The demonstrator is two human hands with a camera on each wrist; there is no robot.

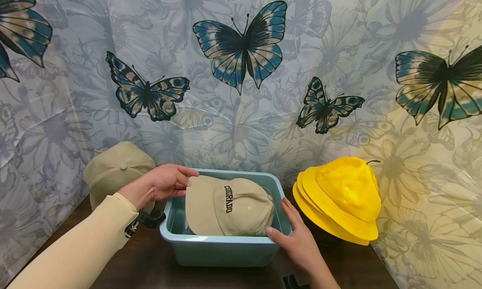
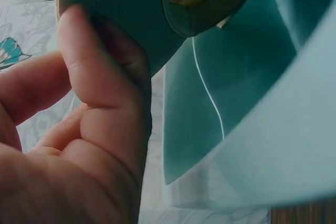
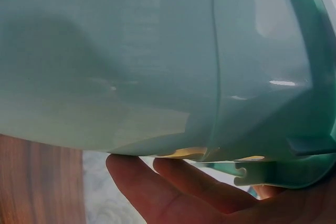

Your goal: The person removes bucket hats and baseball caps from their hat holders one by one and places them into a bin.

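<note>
A beige baseball cap (image 1: 241, 205) with COLORADO in dark letters lies on its side inside a light blue-green plastic bin (image 1: 226, 251), brim to the left. My left hand (image 1: 167, 182) pinches the brim's edge at the bin's left rim. In the left wrist view the thumb (image 2: 97, 66) lies against the brim's underside (image 2: 126, 3). My right hand (image 1: 297, 241) holds the bin at its front right corner, thumb at the rim. Two of its fingertips (image 3: 131, 171) touch the bin's outer wall (image 3: 131, 77) in the right wrist view.
Another beige cap (image 1: 120, 167) stands behind my left forearm. Stacked yellow bucket hats (image 1: 339, 197) stand right of the bin. Everything rests on a dark wooden table (image 1: 143, 264), against a butterfly-print cloth (image 1: 241, 130).
</note>
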